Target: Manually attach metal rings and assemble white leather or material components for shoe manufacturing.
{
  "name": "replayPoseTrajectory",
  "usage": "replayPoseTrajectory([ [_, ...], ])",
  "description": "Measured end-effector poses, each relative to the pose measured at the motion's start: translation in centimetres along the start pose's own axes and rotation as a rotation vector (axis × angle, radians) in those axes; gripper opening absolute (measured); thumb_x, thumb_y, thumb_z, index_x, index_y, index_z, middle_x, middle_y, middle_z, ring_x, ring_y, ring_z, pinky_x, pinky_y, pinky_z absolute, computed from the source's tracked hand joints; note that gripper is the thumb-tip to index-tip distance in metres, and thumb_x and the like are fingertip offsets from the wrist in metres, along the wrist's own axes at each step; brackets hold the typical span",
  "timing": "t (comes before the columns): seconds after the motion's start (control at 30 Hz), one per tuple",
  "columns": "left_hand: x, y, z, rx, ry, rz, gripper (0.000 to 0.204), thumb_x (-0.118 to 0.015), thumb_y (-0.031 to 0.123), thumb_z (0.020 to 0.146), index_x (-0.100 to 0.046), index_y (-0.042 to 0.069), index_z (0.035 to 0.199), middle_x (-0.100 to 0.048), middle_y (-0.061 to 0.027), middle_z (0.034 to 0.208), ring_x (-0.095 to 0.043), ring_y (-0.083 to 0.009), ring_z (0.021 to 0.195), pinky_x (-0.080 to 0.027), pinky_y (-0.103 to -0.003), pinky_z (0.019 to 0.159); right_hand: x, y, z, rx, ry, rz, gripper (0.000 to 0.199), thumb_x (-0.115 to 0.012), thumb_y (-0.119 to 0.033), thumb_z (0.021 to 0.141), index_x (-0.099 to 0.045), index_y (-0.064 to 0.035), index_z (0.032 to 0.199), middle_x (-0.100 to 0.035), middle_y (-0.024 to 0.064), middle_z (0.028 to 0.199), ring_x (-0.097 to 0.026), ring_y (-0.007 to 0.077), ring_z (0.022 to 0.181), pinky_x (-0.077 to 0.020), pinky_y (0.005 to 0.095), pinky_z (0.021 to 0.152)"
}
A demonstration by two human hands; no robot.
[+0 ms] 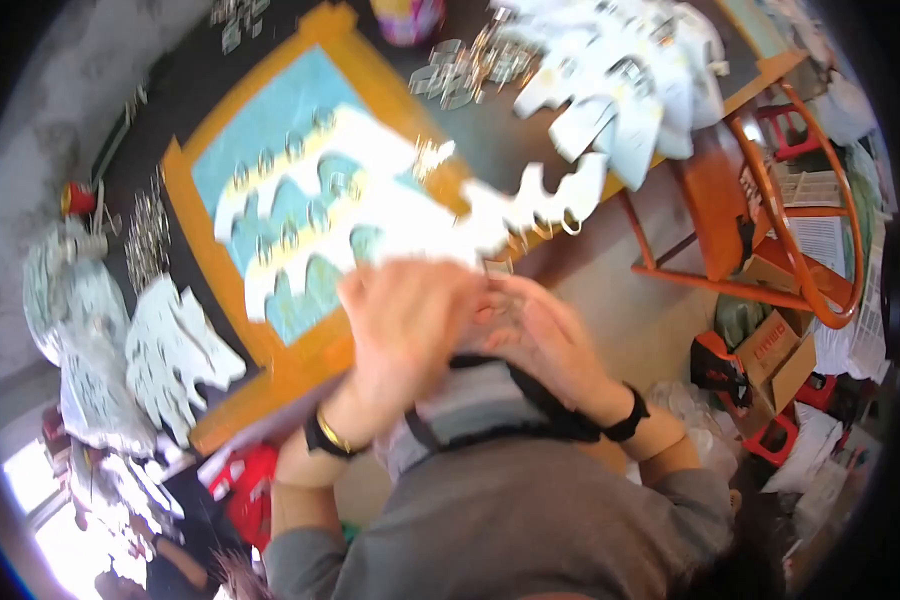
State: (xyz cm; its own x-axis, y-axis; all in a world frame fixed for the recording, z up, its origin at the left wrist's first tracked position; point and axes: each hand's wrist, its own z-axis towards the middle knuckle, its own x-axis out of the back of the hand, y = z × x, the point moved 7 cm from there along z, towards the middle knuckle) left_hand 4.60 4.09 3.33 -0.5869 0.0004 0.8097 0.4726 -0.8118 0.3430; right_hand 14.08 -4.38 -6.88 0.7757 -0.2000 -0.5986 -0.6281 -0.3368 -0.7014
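My left hand and my right hand meet in front of my body at the near edge of the table, both with bent fingers and smeared by motion. Whatever lies between their fingers is too blurred to make out. Just beyond the fingertips, a white scalloped strip with small metal rings reaches out to the right; whether a hand grips it I cannot tell. Past my left hand lies a wooden-framed board with a blue-green face. Rows of white scalloped pieces with upright metal rings rest on it.
At the far right of the table are a heap of white pieces and a pile of metal fittings. More white pieces lie left of the board. An orange-brown chair and a cardboard box stand right. Another person's arm shows lower left.
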Motion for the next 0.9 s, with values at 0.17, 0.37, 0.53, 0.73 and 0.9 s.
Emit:
replayPoseTrajectory([
  [0.17, 0.7, 4.1, -3.2, -0.142, -0.098, -0.173, 0.022, -0.073, 0.018, 0.067, -0.063, 0.014, 0.085, -0.061, 0.0019, 0.087, -0.056, -0.0133, 0.083, -0.032, -0.032, 0.078, -2.1, -2.8, -0.4, 0.391, 0.188, -0.474, 0.024, -0.048, -0.015, 0.092, -0.053, 0.0026, 0.108, -0.060, 0.0092, 0.094, -0.058, 0.0169, 0.082, -0.0470, 0.0275, 0.069],
  [0.37, 7.2, 3.7, 0.2, -0.013, -0.071, -0.100, 0.051, -0.076, 0.033, 0.063, -0.059, 0.010, 0.106, -0.061, -0.0009, 0.097, -0.054, -0.0203, 0.093, -0.031, -0.036, 0.085, -5.0, -6.8, -0.7, 0.332, -0.343, -1.488, 0.018, -0.056, -0.014, 0.083, -0.055, 0.0028, 0.089, -0.057, 0.0210, 0.083, -0.058, 0.0352, 0.073, -0.0463, 0.0388, 0.065],
  [0.53, 4.9, 0.9, -2.2, 0.159, -0.546, -0.457, 0.060, -0.077, 0.026, 0.065, -0.053, 0.004, 0.115, -0.062, -0.0072, 0.090, -0.059, -0.0149, 0.081, -0.039, -0.035, 0.084, -13.1, -8.4, -1.5, 0.678, -0.625, -1.266, 0.018, -0.060, -0.015, 0.076, -0.054, 0.0010, 0.084, -0.060, 0.0172, 0.072, -0.059, 0.0346, 0.070, -0.0462, 0.0392, 0.063],
  [0.73, 8.9, -5.9, -1.9, 0.603, -0.262, -0.805, 0.028, -0.077, 0.014, 0.070, -0.053, 0.000, 0.074, -0.061, -0.0043, 0.078, -0.055, -0.0066, 0.067, -0.043, -0.020, 0.059, -15.5, -12.3, 4.1, 0.499, -0.496, -1.030, 0.022, -0.058, -0.021, 0.082, -0.055, 0.0001, 0.087, -0.061, 0.0149, 0.069, -0.061, 0.0269, 0.062, -0.0454, 0.0350, 0.058],
  [0.9, 13.0, -7.8, 1.7, 0.540, -0.011, -0.687, 0.019, -0.070, 0.013, 0.077, -0.054, 0.003, 0.075, -0.055, 0.0025, 0.068, -0.048, -0.0021, 0.063, -0.037, -0.017, 0.055, -19.4, -14.1, 6.1, 0.766, -0.510, -1.099, 0.020, -0.052, -0.022, 0.088, -0.052, -0.0019, 0.088, -0.058, 0.0148, 0.068, -0.056, 0.0292, 0.061, -0.0420, 0.0354, 0.057],
])
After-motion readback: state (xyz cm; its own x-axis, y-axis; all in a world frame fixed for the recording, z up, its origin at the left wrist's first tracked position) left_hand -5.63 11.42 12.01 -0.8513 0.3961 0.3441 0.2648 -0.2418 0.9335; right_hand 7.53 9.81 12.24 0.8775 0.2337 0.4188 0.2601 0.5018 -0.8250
